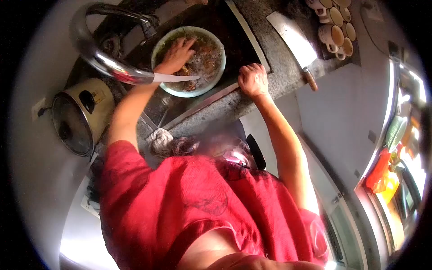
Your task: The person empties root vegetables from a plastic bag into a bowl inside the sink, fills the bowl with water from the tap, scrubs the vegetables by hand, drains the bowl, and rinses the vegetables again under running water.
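A pale round basin (222,67) stands in the dark sink, holding water and brownish-green pieces too blurred to name. Inside it is my left hand (178,55), its fingers spread apart over the pieces near the basin's left side. Water runs from the curved metal faucet (121,69) into the basin, passing over my left wrist. My right hand (253,80) is closed at the front edge of the sink, to the right of the basin, with its fingers curled over the rim (230,88).
A large knife (294,40) lies on the stone counter (274,54) at the right. Several mugs (331,33) stand beyond it. At the left is a cream rice cooker (96,101). A crumpled cloth (159,141) lies at the front edge.
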`<state>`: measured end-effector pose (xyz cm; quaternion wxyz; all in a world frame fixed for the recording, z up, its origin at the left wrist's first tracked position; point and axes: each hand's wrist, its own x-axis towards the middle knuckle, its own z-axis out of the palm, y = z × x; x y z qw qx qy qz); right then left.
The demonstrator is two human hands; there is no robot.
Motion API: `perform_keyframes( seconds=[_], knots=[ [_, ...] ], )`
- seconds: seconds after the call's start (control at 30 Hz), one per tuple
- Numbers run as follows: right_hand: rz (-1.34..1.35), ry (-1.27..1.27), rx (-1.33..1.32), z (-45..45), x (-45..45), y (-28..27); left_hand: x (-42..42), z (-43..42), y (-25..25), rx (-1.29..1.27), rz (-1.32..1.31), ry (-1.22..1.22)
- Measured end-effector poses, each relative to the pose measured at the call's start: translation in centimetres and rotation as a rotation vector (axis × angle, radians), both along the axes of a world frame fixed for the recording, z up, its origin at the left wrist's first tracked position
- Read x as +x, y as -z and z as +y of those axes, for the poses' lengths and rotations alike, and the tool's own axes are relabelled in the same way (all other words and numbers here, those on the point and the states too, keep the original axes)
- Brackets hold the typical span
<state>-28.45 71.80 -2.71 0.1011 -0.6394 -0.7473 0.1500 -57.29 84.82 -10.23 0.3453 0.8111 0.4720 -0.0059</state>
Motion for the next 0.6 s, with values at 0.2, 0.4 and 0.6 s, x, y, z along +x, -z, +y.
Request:
perform_keyframes(
  seconds=[0.2,0.4,0.6],
  knots=[
    [-0.032,-0.023,0.000,0.2,-0.1,-0.6,3.6,-0.5,8.8,0.195,0.358,0.097],
    [-0.019,-0.021,0.002,0.1,-0.1,-0.8,0.8,1.6,7.1,-0.142,0.023,-0.127],
    [-0.003,-0.021,0.002,0.1,-0.1,-0.6,-6.7,-3.4,1.1,-0.055,0.151,0.328]
  ],
)
